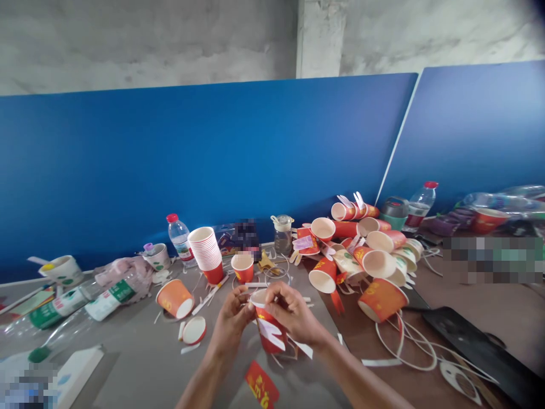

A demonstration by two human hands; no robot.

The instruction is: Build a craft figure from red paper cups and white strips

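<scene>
On the matte grey tabletop [136, 358], a tall, leaning stack of nested white-and-red paper cups [205, 253] stood far and left, a jumbled heap of orange-red paper cups [378, 262] lay right, and a flat red paper piece [261, 386] lay near. The left hand [233, 309] and right hand [290, 309] pinched the rim of a tapered red paper cup with white paper strips [266, 317], between them at near centre; mouth faced up, long axis almost upright, top tilted slightly left.
</scene>
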